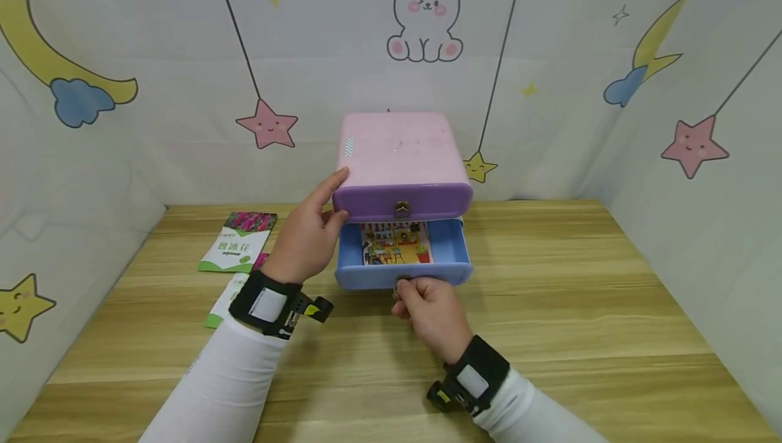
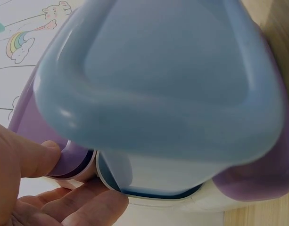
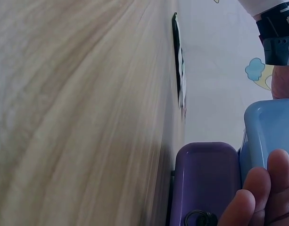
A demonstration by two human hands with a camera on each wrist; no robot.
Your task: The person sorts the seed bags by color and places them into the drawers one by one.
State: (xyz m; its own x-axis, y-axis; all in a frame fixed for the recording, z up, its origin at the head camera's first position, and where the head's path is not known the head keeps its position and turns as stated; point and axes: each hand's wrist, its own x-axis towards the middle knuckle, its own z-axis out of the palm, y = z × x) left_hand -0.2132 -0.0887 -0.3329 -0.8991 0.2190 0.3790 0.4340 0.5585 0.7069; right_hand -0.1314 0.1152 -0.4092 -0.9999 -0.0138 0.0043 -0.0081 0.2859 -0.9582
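One small metal ring pull (image 1: pixel 396 290), pinched between the thumb and forefinger of the right hand (image 1: pixel 435 315), fronts a glossy, light-blue plastic drawer with rounded corners (image 1: pixel 365 277). Just beyond those fingers, the drawer stands pulled out, a colourful, rectangular illustrated card (image 1: pixel 397 243) lying inside. Above and farther back, the left hand (image 1: pixel 304 243) grips a pink-and-purple, round-edged plastic cabinet (image 1: pixel 400 151), thumb on its purple upper front (image 1: pixel 373 203), other fingers along its side.

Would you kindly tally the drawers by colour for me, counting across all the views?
Purple: 2, the upper drawer and the lower drawer
Blue: 1, the middle drawer
Total: 3 drawers
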